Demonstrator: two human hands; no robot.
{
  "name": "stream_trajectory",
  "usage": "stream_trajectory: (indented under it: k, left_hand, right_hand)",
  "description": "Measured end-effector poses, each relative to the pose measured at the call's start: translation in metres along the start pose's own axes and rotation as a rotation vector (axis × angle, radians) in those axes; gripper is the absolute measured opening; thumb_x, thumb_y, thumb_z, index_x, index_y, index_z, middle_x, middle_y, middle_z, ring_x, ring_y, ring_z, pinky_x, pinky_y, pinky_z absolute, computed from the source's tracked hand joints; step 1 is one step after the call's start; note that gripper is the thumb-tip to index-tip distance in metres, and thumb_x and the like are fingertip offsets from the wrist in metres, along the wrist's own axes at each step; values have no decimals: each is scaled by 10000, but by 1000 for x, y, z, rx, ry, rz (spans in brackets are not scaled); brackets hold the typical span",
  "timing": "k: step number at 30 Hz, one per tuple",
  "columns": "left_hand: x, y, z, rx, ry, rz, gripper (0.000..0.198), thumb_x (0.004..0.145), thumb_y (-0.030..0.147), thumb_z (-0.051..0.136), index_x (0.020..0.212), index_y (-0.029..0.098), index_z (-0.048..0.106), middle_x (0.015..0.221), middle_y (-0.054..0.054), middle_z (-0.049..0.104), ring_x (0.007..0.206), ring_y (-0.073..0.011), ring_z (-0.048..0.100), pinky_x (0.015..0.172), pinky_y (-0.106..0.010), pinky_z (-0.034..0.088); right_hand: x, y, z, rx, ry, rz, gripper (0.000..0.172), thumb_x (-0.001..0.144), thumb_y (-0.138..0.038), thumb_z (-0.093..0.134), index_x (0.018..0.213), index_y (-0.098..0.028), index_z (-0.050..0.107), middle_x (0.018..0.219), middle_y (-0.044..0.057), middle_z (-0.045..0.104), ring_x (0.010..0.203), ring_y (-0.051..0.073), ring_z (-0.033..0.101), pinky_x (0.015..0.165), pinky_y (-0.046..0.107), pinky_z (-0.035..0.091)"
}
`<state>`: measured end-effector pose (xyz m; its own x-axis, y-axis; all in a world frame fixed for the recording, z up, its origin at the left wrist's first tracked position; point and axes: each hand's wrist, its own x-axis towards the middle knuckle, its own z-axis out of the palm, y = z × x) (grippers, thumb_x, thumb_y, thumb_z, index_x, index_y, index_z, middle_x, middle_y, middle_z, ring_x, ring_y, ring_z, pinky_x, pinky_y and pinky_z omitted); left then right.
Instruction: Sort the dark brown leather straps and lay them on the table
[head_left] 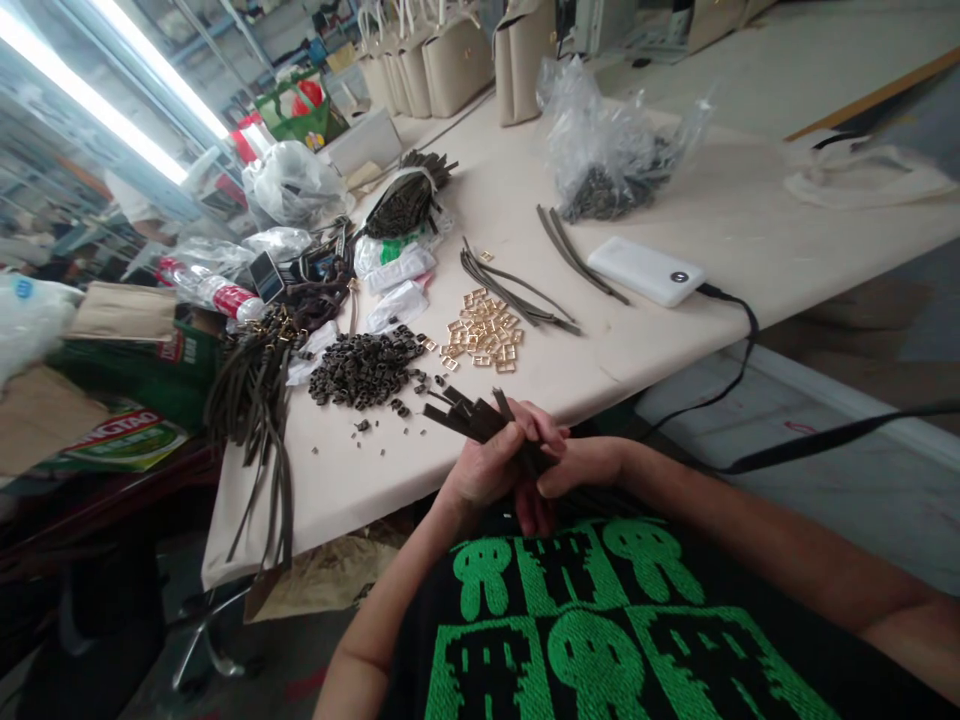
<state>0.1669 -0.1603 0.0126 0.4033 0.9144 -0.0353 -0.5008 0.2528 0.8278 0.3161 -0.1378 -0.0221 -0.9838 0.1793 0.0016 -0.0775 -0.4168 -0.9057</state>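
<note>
A bundle of dark olive straps (469,412) is gathered between my hands, just off the front edge of the table. My left hand (487,465) is wrapped round it, thumb on top, with the strap ends fanning out to the left. From the other side my right hand (555,455) closes on the same bundle, its fingers meeting the left hand. Beyond them lies a heap of gold-coloured metal buckles (487,330). Left of the buckles is a pile of small dark loops (364,368). Several loose straps (517,290) rest behind the buckles.
A white power bank (646,270) with a black cable (746,340) lies at the right. Behind it stands a clear plastic bag (600,130) of dark pieces. Cream handbags (457,70) line the back. More straps (281,480) hang over the left table edge, near a bottle (217,290).
</note>
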Motion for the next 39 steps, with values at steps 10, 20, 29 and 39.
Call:
stream_trajectory:
  k: [10, 20, 29, 39]
  left_hand:
    - [-18, -4, -33, 403, 320, 44, 375, 774, 488, 739, 931, 175, 607, 783, -11, 662, 681, -130, 628, 652, -244, 513]
    - [-31, -9, -32, 244, 417, -80, 251, 840, 399, 681, 849, 149, 667, 787, -16, 679, 661, -91, 633, 639, -200, 514]
    - [-28, -11, -29, 354, 435, -56, 316, 755, 398, 757, 908, 161, 615, 591, 51, 608, 483, -74, 559, 490, -183, 457]
    - [-27, -11, -37, 870, 483, 270, 184, 816, 287, 703, 970, 203, 648, 998, -55, 660, 881, -156, 635, 708, -270, 534]
  right_hand:
    - [-17, 14, 17, -292, 644, -36, 452, 929, -566, 540, 1039, -129, 580, 590, -66, 460, 466, 64, 388, 403, 173, 304]
    - [-26, 14, 21, -179, 785, 49, 383, 881, -506, 610, 1007, -145, 588, 624, -36, 573, 435, 72, 466, 411, 208, 338]
    - [-13, 19, 32, -91, 722, -15, 340, 878, -471, 639, 981, -155, 572, 751, -6, 619, 508, 72, 548, 443, 197, 390]
    - [-7, 29, 34, 14, 882, -153, 366, 851, -468, 663, 1019, -155, 580, 580, -67, 545, 404, 52, 415, 387, 199, 280]
